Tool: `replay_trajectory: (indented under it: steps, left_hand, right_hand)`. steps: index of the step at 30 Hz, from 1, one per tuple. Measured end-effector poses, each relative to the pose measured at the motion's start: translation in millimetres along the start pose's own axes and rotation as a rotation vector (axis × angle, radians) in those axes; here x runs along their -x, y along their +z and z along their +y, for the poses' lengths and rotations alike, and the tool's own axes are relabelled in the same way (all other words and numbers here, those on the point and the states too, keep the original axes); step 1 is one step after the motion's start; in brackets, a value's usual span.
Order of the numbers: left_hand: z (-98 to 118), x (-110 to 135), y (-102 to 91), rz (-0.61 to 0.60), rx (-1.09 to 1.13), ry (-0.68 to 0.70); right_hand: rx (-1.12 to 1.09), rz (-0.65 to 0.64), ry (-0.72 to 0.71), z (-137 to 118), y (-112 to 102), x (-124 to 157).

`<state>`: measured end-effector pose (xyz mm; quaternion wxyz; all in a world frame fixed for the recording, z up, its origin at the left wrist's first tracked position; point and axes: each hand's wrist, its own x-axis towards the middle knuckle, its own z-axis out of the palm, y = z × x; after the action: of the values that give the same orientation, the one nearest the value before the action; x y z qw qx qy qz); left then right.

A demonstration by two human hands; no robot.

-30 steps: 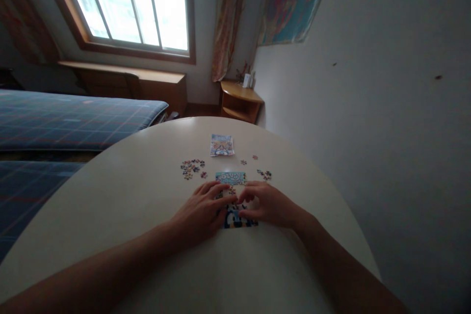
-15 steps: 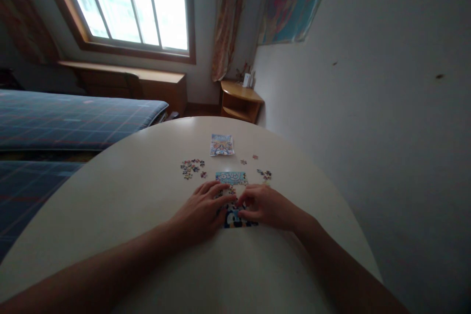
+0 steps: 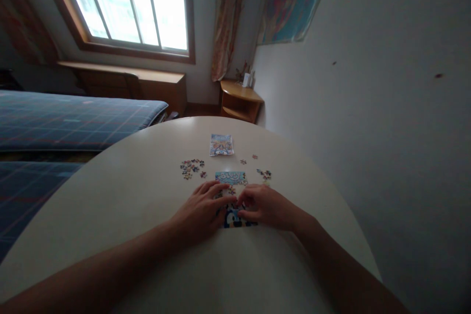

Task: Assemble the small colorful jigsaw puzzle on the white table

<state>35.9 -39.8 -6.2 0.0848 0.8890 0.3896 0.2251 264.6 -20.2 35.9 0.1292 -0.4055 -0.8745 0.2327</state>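
Note:
A small, partly assembled jigsaw puzzle (image 3: 231, 177) lies flat on a round white table (image 3: 147, 196). My left hand (image 3: 200, 211) rests on its left side with the fingers stretched out flat. My right hand (image 3: 267, 204) lies on its right side, fingers curled and pinched together at the puzzle's middle, right against my left fingertips. What the right fingers pinch is too small to make out. Both hands cover the puzzle's middle; its blue top strip and dark bottom edge (image 3: 237, 223) show.
A pile of loose pieces (image 3: 191, 167) lies left of the puzzle, a smaller cluster (image 3: 264, 174) to its right. A reference picture card (image 3: 221, 144) sits farther back. Beyond the table are a blue plaid bed (image 3: 73, 117), a window and a wooden corner shelf (image 3: 239, 100).
My right hand's fingers have drawn in slightly toward the puzzle's middle. My left hand has stayed in place.

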Motion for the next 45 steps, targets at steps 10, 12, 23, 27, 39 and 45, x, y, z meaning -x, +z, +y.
replay_trajectory:
  steps: [10, 12, 23, 27, 39, 45]
  left_hand:
    - [0, -1, 0.2, -0.017, 0.001, -0.008]
    - [0, -1, 0.7, -0.024, -0.003, -0.013]
    - [-1, 0, 0.8, -0.012, 0.015, 0.000]
    - [-1, 1, 1.9, 0.001, 0.018, -0.003]
    - [-1, 0, 1.2, 0.003, 0.040, -0.033]
    - [2, -2, -0.6, 0.004, 0.049, -0.054]
  right_hand:
    - [0.081, -0.009, -0.152, -2, -4, 2]
    - [0.136, -0.008, -0.189, -1, -4, 2]
    - [0.180, -0.015, -0.264, -3, -2, 2]
    - [0.153, -0.022, -0.258, -1, -3, 2]
    - [0.008, 0.186, -0.281, 18, -7, 1]
    - [0.109, 0.166, -0.261, 23, -3, 0]
